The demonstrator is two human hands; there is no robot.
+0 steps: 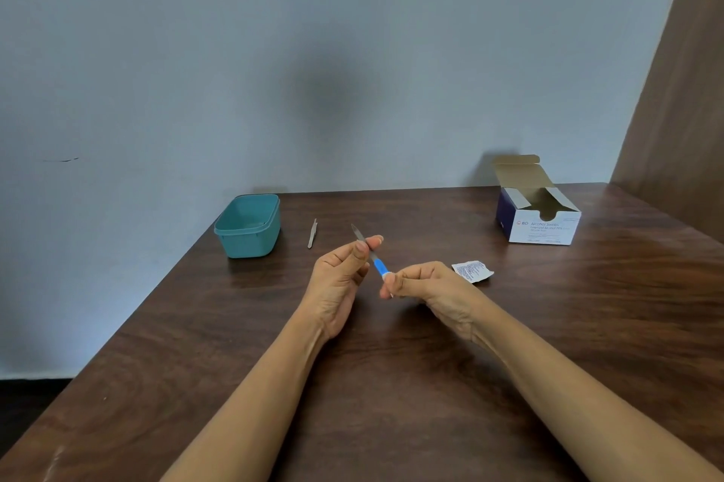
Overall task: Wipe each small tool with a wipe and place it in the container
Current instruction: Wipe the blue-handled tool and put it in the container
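A thin metal nail file with a blue handle (379,267) is held above the middle of the table. My left hand (344,277) pinches its metal blade between thumb and fingers. My right hand (421,283) pinches a small white wipe (387,276) around the end of the blue handle. A pair of metal tweezers (312,234) lies on the table behind my left hand. The teal plastic container (248,242) stands at the back left of the table, near its left edge.
An open box of alcohol swabs (538,225) stands at the back right. A torn white wipe packet (473,271) lies just right of my right hand. The dark wooden table (391,364) ends at a grey wall behind and a brown panel (681,89) on the right.
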